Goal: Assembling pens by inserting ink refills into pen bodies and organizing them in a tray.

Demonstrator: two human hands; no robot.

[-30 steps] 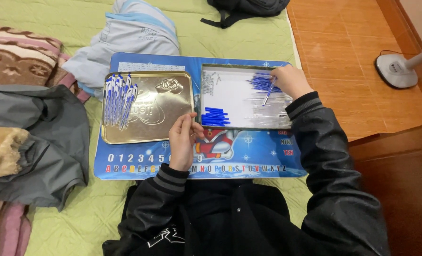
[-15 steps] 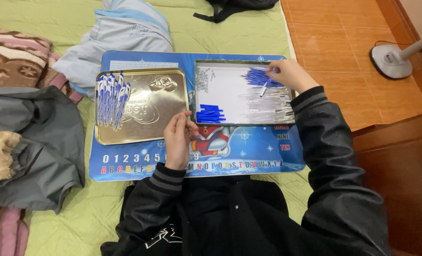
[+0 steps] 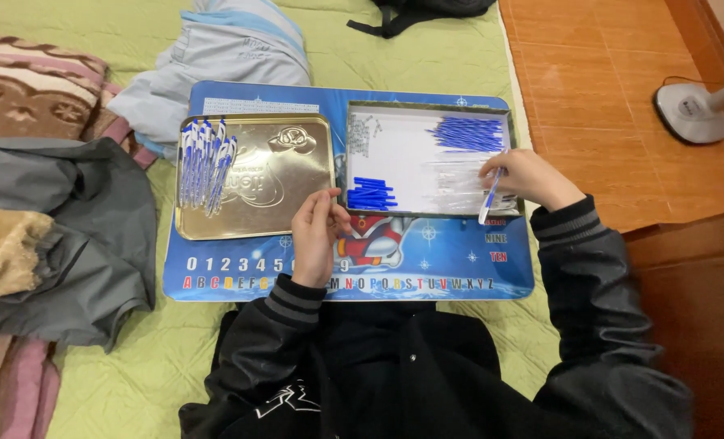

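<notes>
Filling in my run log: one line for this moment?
left hand: by gold metal tin lid | right hand: holds blue-and-white pen | over open white-lined tin

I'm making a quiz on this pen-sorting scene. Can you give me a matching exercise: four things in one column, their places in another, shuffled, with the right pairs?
Things:
1. Finished blue-and-white pens
2. Short blue caps
3. Right hand
4. White fan base

Places:
A. On the orange floor, far right
B. At the right edge of the white tray, holding a pen part
C. On the left side of the gold tin lid
D. In the white tray's lower left corner

Pairs: 1-C, 2-D, 3-B, 4-A
</notes>
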